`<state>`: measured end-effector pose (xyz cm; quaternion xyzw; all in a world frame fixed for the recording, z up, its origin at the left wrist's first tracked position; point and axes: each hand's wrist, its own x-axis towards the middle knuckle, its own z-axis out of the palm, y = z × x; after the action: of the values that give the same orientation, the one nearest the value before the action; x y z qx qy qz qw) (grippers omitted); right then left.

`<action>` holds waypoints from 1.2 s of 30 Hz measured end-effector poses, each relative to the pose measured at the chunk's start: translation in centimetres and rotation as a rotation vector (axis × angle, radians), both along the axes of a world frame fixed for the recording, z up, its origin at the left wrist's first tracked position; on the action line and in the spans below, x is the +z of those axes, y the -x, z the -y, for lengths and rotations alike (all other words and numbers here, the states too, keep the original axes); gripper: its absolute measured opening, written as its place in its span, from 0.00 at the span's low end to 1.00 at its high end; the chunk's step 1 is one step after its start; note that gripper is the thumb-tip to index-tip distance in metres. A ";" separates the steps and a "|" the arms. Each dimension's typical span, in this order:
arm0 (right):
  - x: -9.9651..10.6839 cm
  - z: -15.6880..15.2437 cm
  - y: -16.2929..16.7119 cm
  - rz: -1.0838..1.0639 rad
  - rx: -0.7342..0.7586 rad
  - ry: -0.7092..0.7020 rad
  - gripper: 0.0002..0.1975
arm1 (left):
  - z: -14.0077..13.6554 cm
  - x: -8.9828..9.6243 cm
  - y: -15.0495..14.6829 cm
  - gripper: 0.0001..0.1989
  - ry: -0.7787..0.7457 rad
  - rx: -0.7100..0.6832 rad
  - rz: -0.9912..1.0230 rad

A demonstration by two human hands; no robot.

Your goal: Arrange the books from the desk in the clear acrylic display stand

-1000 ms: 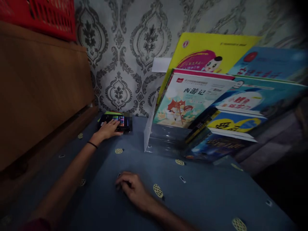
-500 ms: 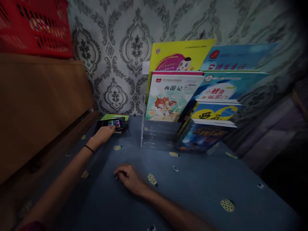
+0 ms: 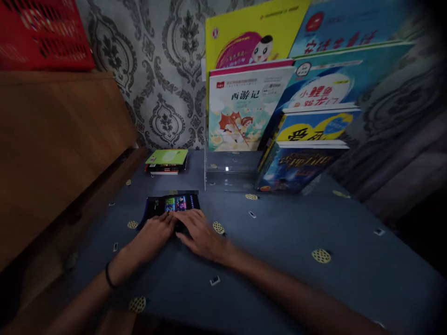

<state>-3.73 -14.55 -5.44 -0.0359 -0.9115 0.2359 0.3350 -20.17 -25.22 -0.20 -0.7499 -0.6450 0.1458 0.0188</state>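
A dark book (image 3: 159,205) with small bright pictures on its cover lies tilted just over the tablecloth, in front of the stack. My left hand (image 3: 159,232) grips its near edge, fingers bent over the cover. From the other side my right hand (image 3: 202,235) holds the same edge, its fingers on the cover and its thumb lower down. Both sets of fingertips meet near the middle of the edge. Behind, a small stack of books with a green one (image 3: 167,157) on top rests by the wall.
A clear acrylic rack (image 3: 226,179) at the back holds several upright books, among them a white-covered one (image 3: 240,107) and a dark blue one (image 3: 296,167). On the left stands a wooden cabinet (image 3: 59,149) bearing a red basket (image 3: 70,56). A blue patterned cloth (image 3: 272,246) covers the table.
My left hand has brought the dark book off the stack toward me, uncovering the green book. My right hand has moved from the cloth onto its near edge. The view has shifted too.
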 end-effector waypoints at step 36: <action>-0.2 -7.5 -9.5 0.150 -0.299 0.924 0.25 | -2.0 -2.2 -1.8 0.24 -0.058 0.503 1.149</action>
<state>5.79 -7.03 -5.65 -0.3281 -0.7180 0.5617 0.2477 -18.36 -23.24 -2.45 -0.5329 -0.7126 -0.2982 -0.3453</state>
